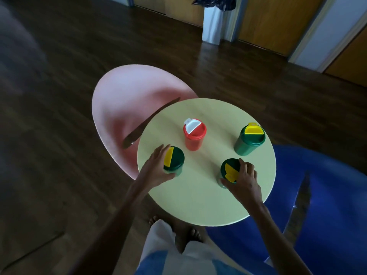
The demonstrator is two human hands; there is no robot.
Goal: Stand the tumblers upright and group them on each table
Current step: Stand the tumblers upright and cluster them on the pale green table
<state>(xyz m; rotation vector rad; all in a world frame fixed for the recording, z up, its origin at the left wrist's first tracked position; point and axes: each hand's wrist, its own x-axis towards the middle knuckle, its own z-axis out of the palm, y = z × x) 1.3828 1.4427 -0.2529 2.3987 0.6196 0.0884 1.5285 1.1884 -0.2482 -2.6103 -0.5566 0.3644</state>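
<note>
Several tumblers stand upright on a round pale-yellow table (198,205). A red tumbler (194,135) with a white flip lid is at the back middle. At the back right stands a green tumbler (249,139) with a yellow flip lid. My left hand (156,167) wraps the left side of a green tumbler (175,161) at the front left. My right hand (245,179) grips another green tumbler (228,169) at the front right, fingers over its lid edge.
A pink oval table (127,100) sits lower to the left, partly under the yellow one. A blue table (327,195) lies lower to the right. Dark wood floor surrounds them, and my bare feet (178,229) are just below the yellow table's near edge.
</note>
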